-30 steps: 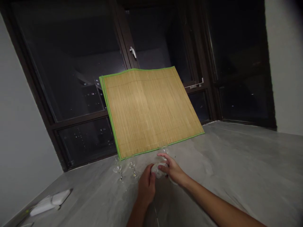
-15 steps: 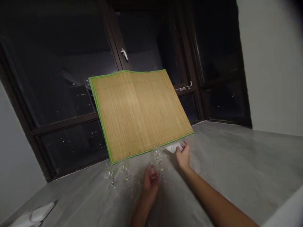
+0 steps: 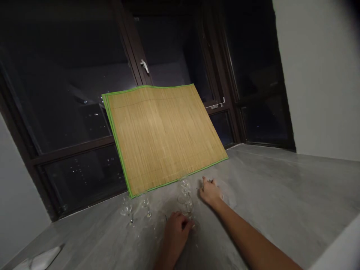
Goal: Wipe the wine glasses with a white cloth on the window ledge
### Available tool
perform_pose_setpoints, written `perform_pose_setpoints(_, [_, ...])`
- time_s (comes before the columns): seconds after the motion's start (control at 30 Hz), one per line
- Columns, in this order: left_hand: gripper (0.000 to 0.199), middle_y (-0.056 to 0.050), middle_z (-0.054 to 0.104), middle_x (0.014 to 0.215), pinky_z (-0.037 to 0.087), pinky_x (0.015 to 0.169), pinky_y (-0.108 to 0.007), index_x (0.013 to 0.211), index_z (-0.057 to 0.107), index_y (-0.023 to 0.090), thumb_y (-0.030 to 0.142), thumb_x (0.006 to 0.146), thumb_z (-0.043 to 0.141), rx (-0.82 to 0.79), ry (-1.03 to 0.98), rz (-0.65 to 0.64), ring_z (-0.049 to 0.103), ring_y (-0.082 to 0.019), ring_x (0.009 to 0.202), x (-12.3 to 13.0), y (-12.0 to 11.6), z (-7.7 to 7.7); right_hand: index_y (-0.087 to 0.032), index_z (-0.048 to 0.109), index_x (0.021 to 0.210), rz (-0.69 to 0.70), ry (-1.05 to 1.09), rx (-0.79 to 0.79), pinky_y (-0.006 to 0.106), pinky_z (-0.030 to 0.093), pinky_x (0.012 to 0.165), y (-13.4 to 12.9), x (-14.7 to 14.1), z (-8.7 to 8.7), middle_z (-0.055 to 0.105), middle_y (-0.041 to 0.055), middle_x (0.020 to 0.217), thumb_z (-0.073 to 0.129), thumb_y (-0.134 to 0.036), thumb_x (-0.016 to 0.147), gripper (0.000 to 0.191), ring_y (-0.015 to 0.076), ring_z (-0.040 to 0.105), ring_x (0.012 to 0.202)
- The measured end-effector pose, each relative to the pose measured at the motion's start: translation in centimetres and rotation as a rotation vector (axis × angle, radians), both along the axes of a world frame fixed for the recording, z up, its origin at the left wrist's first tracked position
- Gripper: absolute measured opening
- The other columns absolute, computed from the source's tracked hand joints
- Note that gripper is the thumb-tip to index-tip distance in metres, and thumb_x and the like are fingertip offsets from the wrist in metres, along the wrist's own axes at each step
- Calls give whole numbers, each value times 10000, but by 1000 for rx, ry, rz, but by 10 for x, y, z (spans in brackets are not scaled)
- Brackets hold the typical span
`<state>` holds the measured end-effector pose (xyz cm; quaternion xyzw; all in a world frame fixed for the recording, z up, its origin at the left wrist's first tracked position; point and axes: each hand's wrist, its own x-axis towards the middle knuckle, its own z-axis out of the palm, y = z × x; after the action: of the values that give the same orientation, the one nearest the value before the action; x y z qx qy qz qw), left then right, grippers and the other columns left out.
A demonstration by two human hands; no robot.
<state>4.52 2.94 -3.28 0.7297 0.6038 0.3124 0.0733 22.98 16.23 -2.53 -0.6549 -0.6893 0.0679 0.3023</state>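
Observation:
Near the bottom centre, my left hand point(image 3: 177, 228) has its thumb and fingers pinched at the foot of a clear stemmed glass point(image 3: 186, 203), which stands upright on the grey counter. Another clear glass point(image 3: 185, 185) is just behind it, by the mat's lower edge. My right hand point(image 3: 210, 193) is low over the counter to the right of the glasses, its fingers curled down; what they hold is hidden. Two more stemmed glasses, one point(image 3: 145, 202) and another point(image 3: 126, 208) farther left, stand on the counter.
A bamboo mat point(image 3: 165, 135) with green edging leans against the dark window behind the glasses. A white object point(image 3: 42, 259) lies at the lower left of the grey counter point(image 3: 281, 195). Walls flank the window.
My left hand has dropped from the glass's bowl to its foot. My right hand has come slightly nearer and left, and the white cloth at its fingers no longer shows. The view has shifted slightly.

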Motion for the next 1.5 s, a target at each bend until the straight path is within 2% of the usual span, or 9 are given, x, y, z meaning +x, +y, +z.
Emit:
perform_pose_setpoints(0.1, [220, -49, 670, 870, 424, 841, -349, 773, 701, 208, 334, 864, 545, -8, -17, -97, 578, -213, 903, 5, -3, 2, -169, 423, 1376, -13, -20, -8, 441, 429, 911, 0, -1, -2, 626, 153, 1224, 613, -293, 793, 625, 352, 453, 1251])
perform_pose_setpoints(0.27, [235, -54, 682, 1063, 413, 969, -368, 1010, 720, 248, 300, 862, 545, -2, -10, -230, 568, -214, 1035, 10, -9, 4, -167, 425, 1352, -67, 10, -38, 360, 469, 822, 2, 4, -1, 664, 153, 1107, 512, -117, 801, 560, 303, 512, 1216])
perform_pose_setpoints(0.4, [399, -84, 585, 1313, 343, 1087, -418, 1199, 663, 267, 385, 824, 592, -14, 51, -173, 490, -262, 1224, 7, -11, 3, -154, 398, 1378, -127, 70, -31, 363, 481, 798, 2, 8, 2, 680, 157, 1038, 474, -146, 825, 559, 303, 540, 1195])
perform_pose_setpoints(0.57, [529, -89, 408, 1512, 143, 1186, -500, 1302, 594, 276, 489, 818, 575, -58, 120, -119, 301, -308, 1412, 7, -8, 0, -178, 447, 1357, -168, 226, 13, 374, 479, 814, -1, 8, 6, 677, 150, 1024, 502, -216, 831, 531, 294, 612, 1089])
perform_pose_setpoints(0.67, [515, -100, 401, 1519, 75, 1187, -537, 1317, 574, 269, 481, 851, 521, -99, 182, -126, 270, -303, 1436, 11, -7, 2, -187, 437, 1378, -204, 286, 20, 368, 477, 807, 0, 8, 8, 655, 154, 1062, 485, -259, 848, 537, 267, 659, 959])
perform_pose_setpoints(0.8, [499, -84, 449, 1489, 66, 1182, -553, 1352, 533, 287, 464, 894, 443, -122, 229, -173, 304, -283, 1423, 16, -6, 9, -182, 426, 1380, -272, 396, 77, 338, 473, 771, 4, 12, 12, 662, 119, 986, 432, -251, 861, 523, 238, 659, 880])
perform_pose_setpoints(1.1, [509, -58, 458, 1487, 66, 1185, -544, 1385, 497, 292, 397, 892, 429, -132, 238, -186, 316, -277, 1413, 23, -3, 17, -102, 481, 1309, -347, 599, 384, 351, 430, 855, 3, 26, 29, 647, 157, 1071, 414, -219, 844, 484, 284, 583, 1008])
perform_pose_setpoints(1.27, [505, -49, 457, 1487, 53, 1182, -552, 1377, 500, 307, 402, 885, 436, -130, 241, -177, 321, -272, 1408, 25, -4, 19, -79, 509, 1266, -330, 726, 583, 379, 423, 898, 0, 28, 38, 635, 175, 1108, 448, -253, 812, 490, 301, 568, 1015])
perform_pose_setpoints(1.5, [503, -66, 478, 1466, 51, 1164, -589, 1301, 575, 313, 438, 814, 540, -152, 234, -105, 338, -315, 1391, 30, -1, 19, -85, 512, 1256, -320, 783, 584, 396, 427, 892, 0, 29, 36, 636, 179, 1119, 452, -276, 805, 494, 309, 576, 1015])
